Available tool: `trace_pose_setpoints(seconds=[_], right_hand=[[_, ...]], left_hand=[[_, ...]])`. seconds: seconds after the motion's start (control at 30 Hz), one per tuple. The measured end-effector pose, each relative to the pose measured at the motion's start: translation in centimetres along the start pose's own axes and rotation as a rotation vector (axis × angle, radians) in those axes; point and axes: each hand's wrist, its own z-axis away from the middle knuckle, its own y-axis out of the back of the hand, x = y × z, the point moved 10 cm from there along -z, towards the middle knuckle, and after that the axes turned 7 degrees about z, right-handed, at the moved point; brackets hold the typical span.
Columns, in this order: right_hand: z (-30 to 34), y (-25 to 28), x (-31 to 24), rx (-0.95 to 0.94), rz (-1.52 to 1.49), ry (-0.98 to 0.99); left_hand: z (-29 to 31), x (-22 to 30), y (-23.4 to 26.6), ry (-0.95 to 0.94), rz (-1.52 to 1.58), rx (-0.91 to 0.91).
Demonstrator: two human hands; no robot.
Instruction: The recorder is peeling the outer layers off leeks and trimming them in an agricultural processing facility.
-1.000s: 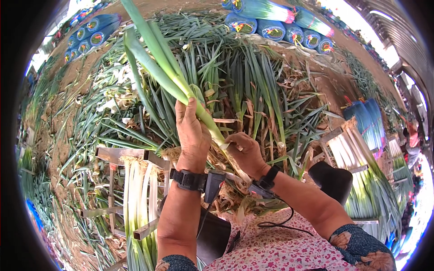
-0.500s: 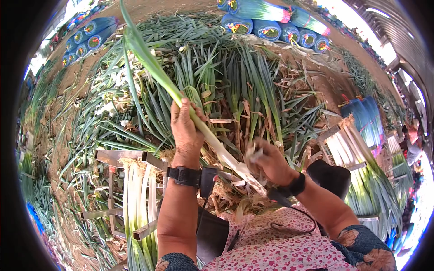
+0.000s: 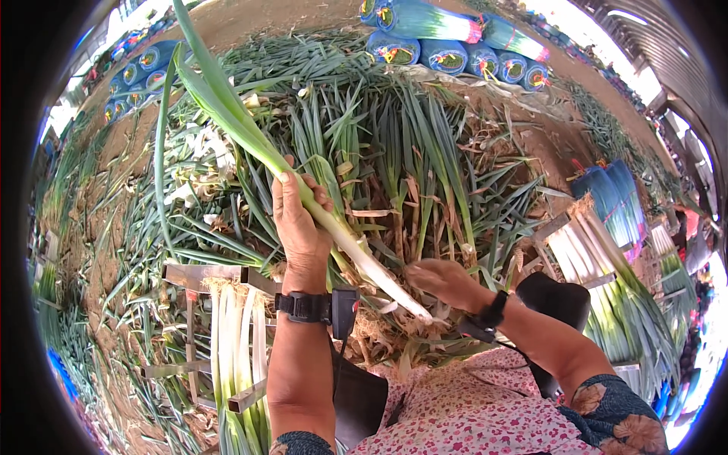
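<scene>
Green-and-white leek (image 3: 365, 259) slants above the near edge of the leek pile (image 3: 434, 144); left hand (image 3: 299, 220) closed round its shank, best snug, uncrushing. Right hand (image 3: 446, 283) half-curled near the roots (image 3: 429, 318); cannot tell if holding anything.

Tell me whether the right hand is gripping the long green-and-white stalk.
No, the left hand grips the stalk, while the right hand is beside its white end.

Just behind the grip of the left hand (image 3: 301, 220), a black strap (image 3: 302, 305) carries a dark boxy module (image 3: 345, 313) with a small red mark and a thin black cable (image 3: 343, 352); a similar strap (image 3: 496, 307) sits behind the right hand (image 3: 447, 283). Farther back from the grip come dark teal sleeves (image 3: 607, 409) with beige-brown flowers, a pale pink garment (image 3: 462, 409) with red-magenta blossoms, and black legwear (image 3: 360, 398).
</scene>
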Motion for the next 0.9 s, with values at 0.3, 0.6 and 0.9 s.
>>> trace_pose_setpoints(seconds=[0.3, 0.6, 0.9], right_hand=[[-3.4, -4.8, -5.3, -0.195, -1.030, -0.226], [-4.0, 1.8, -9.1, 0.238, -0.139, 0.146], [-3.8, 2.4, -9.7, 0.305, 0.025, 0.165]], left_hand=[[1.6, -2.0, -3.3, 0.206, 0.203, -0.224], [1.9, -2.4, -3.2, 0.186, 0.112, -0.154], [2.5, -2.7, -3.5, 0.191, 0.075, -0.170]])
